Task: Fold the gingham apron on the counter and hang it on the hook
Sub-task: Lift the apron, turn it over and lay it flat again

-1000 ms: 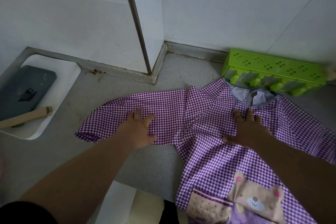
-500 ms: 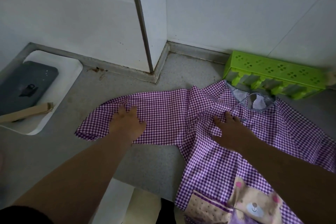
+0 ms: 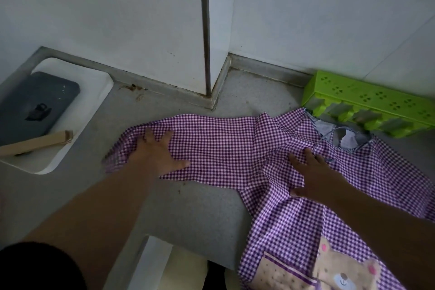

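Two hands are laid flat on a purple gingham apron [image 3: 235, 148] that is spread over the grey counter [image 3: 193, 209]. The left hand [image 3: 156, 156] is pressed palm down near the far end of the sleeve that stretches out to the left, its fingers spread and straight on the cloth. The right hand [image 3: 314, 175] is placed with fingers extended on the chest of the apron, just below the neckline, where the fabric is bunched into a few creases beside it. The lower part of the apron is draped over the counter's front edge, and a bear patch [image 3: 341, 271] with a pocket is seen there at the bottom of the view. The neck opening [image 3: 343, 135] is turned towards the wall and is lying just beside a bright green plastic rack [image 3: 376, 99] set against the tiles. Well apart, at the left, a white tray [image 3: 98, 82] is sunk into the counter; a dark flat device [image 3: 33, 106] and a cardboard strip [image 3: 35, 143] are held in it. A metal strip [image 3: 205, 30] is run up the wall corner behind the counter.
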{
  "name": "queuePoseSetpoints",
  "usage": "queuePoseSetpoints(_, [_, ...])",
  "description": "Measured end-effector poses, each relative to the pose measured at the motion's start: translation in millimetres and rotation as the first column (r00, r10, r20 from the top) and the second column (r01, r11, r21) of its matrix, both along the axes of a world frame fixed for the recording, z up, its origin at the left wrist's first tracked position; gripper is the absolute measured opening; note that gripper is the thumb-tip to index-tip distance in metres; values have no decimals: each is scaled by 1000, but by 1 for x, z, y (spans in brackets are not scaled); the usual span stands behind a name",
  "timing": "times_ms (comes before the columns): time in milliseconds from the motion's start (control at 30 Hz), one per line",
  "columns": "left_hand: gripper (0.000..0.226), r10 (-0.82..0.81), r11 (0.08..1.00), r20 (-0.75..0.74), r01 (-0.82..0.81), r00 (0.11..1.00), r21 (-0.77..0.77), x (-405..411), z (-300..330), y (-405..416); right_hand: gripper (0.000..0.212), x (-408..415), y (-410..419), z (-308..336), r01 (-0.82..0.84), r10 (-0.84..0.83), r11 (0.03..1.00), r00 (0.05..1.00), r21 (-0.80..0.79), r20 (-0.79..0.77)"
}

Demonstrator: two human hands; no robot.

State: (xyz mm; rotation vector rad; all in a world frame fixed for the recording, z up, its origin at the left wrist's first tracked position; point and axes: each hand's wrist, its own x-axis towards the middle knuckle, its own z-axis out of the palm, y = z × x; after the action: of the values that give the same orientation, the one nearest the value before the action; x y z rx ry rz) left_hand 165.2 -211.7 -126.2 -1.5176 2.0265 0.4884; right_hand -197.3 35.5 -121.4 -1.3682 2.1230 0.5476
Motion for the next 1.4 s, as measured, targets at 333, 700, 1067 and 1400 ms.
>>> queuePoseSetpoints(333, [29, -700, 714, -357, 582, 619, -389, -63, 27, 74, 116, -1, 0, 6, -4, 4, 1000, 1000, -12, 3])
queuePoseSetpoints(700, [77, -541, 838, 14, 541, 841, -67, -131, 12, 148, 103, 39, 56, 13, 142, -174, 963, 977, -228, -125])
queuePoseSetpoints(1067, [52, -264, 950, -23, 264, 964, 166, -139, 22, 172, 132, 19, 87, 4, 83, -74, 992, 993, -100, 90])
queuePoseSetpoints(1400, [47, 174, 971, -336, -104, 926, 216, -144, 14, 203, 131, 13, 92, 3, 69, -56, 989, 993, -134, 103])
